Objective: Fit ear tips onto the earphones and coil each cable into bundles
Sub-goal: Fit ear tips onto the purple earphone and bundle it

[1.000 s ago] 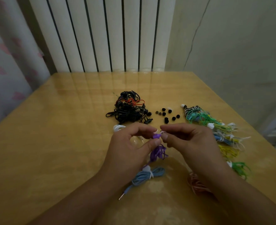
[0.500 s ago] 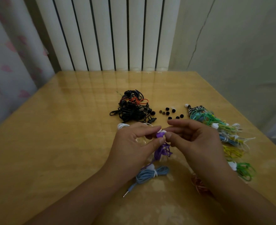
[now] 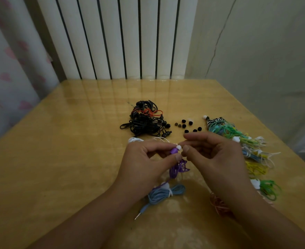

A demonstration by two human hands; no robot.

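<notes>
**Ear tip seated on a purple earphone, supplies ranged within reach**

The wooden table [image 3: 58,159] is used as a sorting surface, with stock apparently set out by stage. A tangle of black earphones [image 3: 144,123] is left loose at the far middle, seemingly still to be processed. Along the right edge a row of coloured bundles [image 3: 238,139] is laid, probably as the finished pile. A blue bundle [image 3: 164,194] is parked just under the left wrist.

The loose ear tips [image 3: 186,125] are scattered between the black tangle and the coloured row, just beyond the fingers, so that one can be picked without reaching far.

The left hand [image 3: 144,162] is raised above the table and the purple earphone [image 3: 174,151] is pinched between its thumb and forefinger, with the purple cable [image 3: 177,168] left hanging below. A white ear tip [image 3: 178,147] is seen on the bud's end.

The right hand [image 3: 212,159] is held just beside the tip, fingers curled; whether the tip is touched cannot be told.
</notes>
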